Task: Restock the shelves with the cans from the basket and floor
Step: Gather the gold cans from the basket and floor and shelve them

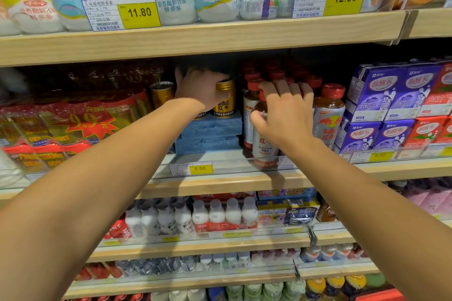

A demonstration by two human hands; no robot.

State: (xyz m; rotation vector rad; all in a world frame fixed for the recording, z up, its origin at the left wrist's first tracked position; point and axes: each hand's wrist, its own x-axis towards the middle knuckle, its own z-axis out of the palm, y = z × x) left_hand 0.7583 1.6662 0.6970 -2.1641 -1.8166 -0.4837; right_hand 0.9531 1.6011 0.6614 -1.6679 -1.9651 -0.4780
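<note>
A gold Red Bull can (224,100) stands on stacked blue foam blocks (210,134) on the middle shelf (220,183). My left hand (198,88) curls round that can from its left side. Another gold can (162,93) stands further left, apart from the hand. My right hand (283,110) rests on the red-capped Red Bull bottles (329,110), its fingers over the caps and its thumb against the front bottle (263,146). No basket or floor is in view.
Red shrink-wrapped packs (73,124) fill the shelf's left. Purple and red milk cartons (391,105) stand at the right. The upper shelf (195,39) hangs low over the cans. Lower shelves hold white bottles (195,217) and other drinks.
</note>
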